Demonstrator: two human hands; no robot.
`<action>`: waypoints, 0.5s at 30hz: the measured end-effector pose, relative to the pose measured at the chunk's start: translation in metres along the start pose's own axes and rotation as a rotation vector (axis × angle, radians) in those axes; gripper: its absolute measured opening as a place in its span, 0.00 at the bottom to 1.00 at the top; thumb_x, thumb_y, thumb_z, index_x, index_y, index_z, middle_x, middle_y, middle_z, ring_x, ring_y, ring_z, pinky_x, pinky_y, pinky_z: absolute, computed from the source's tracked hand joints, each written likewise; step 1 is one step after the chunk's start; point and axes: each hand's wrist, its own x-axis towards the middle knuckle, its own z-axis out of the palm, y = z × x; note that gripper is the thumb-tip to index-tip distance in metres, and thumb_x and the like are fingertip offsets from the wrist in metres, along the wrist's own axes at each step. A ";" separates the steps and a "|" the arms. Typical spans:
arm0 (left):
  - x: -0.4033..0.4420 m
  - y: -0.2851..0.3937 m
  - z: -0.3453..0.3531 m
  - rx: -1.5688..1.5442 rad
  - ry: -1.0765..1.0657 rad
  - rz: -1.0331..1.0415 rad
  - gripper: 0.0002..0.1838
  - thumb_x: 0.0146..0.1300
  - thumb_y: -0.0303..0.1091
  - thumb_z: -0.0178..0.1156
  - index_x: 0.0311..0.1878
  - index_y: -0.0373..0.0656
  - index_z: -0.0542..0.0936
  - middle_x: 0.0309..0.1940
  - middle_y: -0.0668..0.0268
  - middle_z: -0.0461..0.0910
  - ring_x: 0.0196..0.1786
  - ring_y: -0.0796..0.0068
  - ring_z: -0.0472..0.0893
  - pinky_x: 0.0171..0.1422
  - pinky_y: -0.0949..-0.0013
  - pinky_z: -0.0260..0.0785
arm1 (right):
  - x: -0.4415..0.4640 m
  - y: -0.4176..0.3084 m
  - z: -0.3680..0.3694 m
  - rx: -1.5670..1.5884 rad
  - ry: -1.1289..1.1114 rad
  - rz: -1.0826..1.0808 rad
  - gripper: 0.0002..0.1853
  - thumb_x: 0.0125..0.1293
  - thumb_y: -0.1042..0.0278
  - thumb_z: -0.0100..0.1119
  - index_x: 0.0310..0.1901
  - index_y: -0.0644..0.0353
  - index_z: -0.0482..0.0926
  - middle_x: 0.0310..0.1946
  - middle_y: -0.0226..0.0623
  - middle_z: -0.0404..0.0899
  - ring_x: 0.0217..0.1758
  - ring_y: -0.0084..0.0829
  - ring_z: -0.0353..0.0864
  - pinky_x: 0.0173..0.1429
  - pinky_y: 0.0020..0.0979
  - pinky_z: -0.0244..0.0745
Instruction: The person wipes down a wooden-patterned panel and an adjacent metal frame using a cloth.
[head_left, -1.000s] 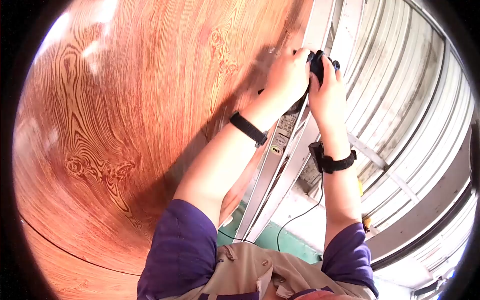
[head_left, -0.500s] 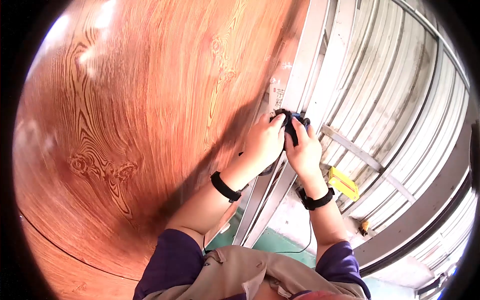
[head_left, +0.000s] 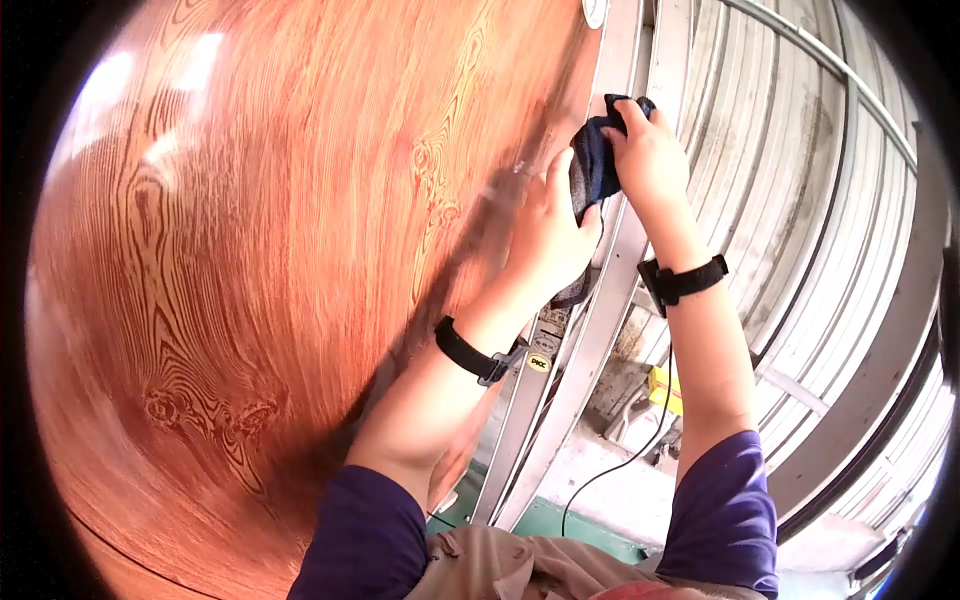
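A dark cloth [head_left: 598, 165], navy with a greyish part, is bunched against the pale metal frame [head_left: 617, 255] right of the wood-grain panel. My right hand [head_left: 648, 160] grips its upper end, fingers curled over the fabric. Lower and to the left, my left hand [head_left: 552, 228] has the greyish part between thumb and fingers. Behind that hand the cloth's lower end shows again, against the rails. Each wrist wears a black strap.
The glossy wood-grain panel [head_left: 300, 230] fills the left side. Ribbed metal sheeting [head_left: 770, 180] lies right of the frame, with a pipe [head_left: 800, 40] across its upper part. A yellow box [head_left: 664, 390] sits lower down, near a thin black cable [head_left: 630, 460]. An oval sticker [head_left: 538, 362] marks the rail.
Both hands have moved; the right one went up and rightward along the frame with the cloth. The hands are farther apart and the cloth is stretched out more between them.
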 end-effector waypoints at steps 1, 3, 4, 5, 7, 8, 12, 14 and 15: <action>-0.001 0.002 -0.005 0.040 -0.086 0.001 0.35 0.60 0.31 0.65 0.71 0.40 0.65 0.58 0.40 0.71 0.62 0.40 0.74 0.66 0.52 0.69 | 0.011 0.005 0.002 -0.034 0.026 -0.033 0.17 0.63 0.62 0.66 0.54 0.50 0.80 0.41 0.47 0.80 0.43 0.52 0.82 0.47 0.46 0.79; 0.002 -0.005 -0.003 0.203 -0.032 0.120 0.37 0.59 0.32 0.66 0.71 0.41 0.65 0.57 0.39 0.68 0.56 0.37 0.76 0.62 0.51 0.72 | 0.031 0.014 0.006 -0.082 0.036 -0.069 0.18 0.62 0.61 0.67 0.54 0.47 0.80 0.42 0.46 0.78 0.46 0.50 0.81 0.50 0.45 0.78; 0.005 -0.006 -0.004 0.222 -0.051 0.112 0.38 0.58 0.32 0.66 0.72 0.42 0.64 0.58 0.39 0.67 0.55 0.37 0.76 0.61 0.51 0.72 | 0.039 0.015 0.007 -0.114 0.043 -0.082 0.18 0.61 0.61 0.68 0.54 0.46 0.81 0.42 0.45 0.77 0.47 0.50 0.81 0.51 0.45 0.78; 0.007 -0.008 -0.007 0.241 -0.070 0.103 0.38 0.58 0.32 0.67 0.72 0.42 0.64 0.59 0.39 0.65 0.54 0.36 0.77 0.59 0.51 0.73 | 0.049 0.017 0.009 -0.145 0.049 -0.096 0.18 0.61 0.61 0.68 0.53 0.46 0.81 0.42 0.45 0.77 0.47 0.49 0.81 0.51 0.45 0.78; 0.015 -0.007 -0.009 0.284 -0.099 0.083 0.42 0.57 0.32 0.67 0.74 0.43 0.61 0.61 0.38 0.61 0.52 0.35 0.77 0.56 0.49 0.74 | 0.071 0.027 0.015 -0.193 0.113 -0.156 0.16 0.61 0.60 0.68 0.51 0.44 0.82 0.44 0.43 0.74 0.51 0.46 0.79 0.52 0.43 0.78; 0.017 -0.010 -0.006 0.281 -0.088 0.125 0.42 0.57 0.32 0.67 0.74 0.43 0.61 0.61 0.38 0.61 0.53 0.35 0.77 0.56 0.49 0.74 | 0.082 0.030 0.016 -0.216 0.116 -0.170 0.15 0.62 0.60 0.66 0.51 0.45 0.82 0.45 0.42 0.74 0.52 0.46 0.78 0.53 0.42 0.77; 0.035 -0.012 0.010 0.306 0.014 0.279 0.37 0.59 0.27 0.64 0.73 0.38 0.63 0.63 0.39 0.62 0.56 0.35 0.76 0.60 0.49 0.72 | 0.112 0.038 0.029 -0.366 0.238 -0.303 0.13 0.68 0.62 0.56 0.52 0.45 0.82 0.49 0.37 0.74 0.56 0.42 0.76 0.60 0.44 0.73; 0.041 -0.012 0.016 0.341 0.058 0.336 0.30 0.59 0.23 0.58 0.67 0.33 0.69 0.63 0.42 0.66 0.57 0.38 0.75 0.63 0.50 0.70 | 0.114 0.044 0.042 -0.443 0.307 -0.393 0.18 0.69 0.63 0.50 0.58 0.43 0.80 0.57 0.35 0.74 0.66 0.40 0.71 0.69 0.50 0.66; 0.038 -0.012 0.015 0.358 0.026 0.334 0.28 0.59 0.22 0.56 0.66 0.33 0.70 0.62 0.43 0.68 0.56 0.39 0.75 0.62 0.50 0.70 | 0.107 0.039 0.039 -0.548 0.219 -0.371 0.22 0.71 0.62 0.48 0.65 0.40 0.74 0.63 0.36 0.72 0.74 0.39 0.64 0.74 0.52 0.59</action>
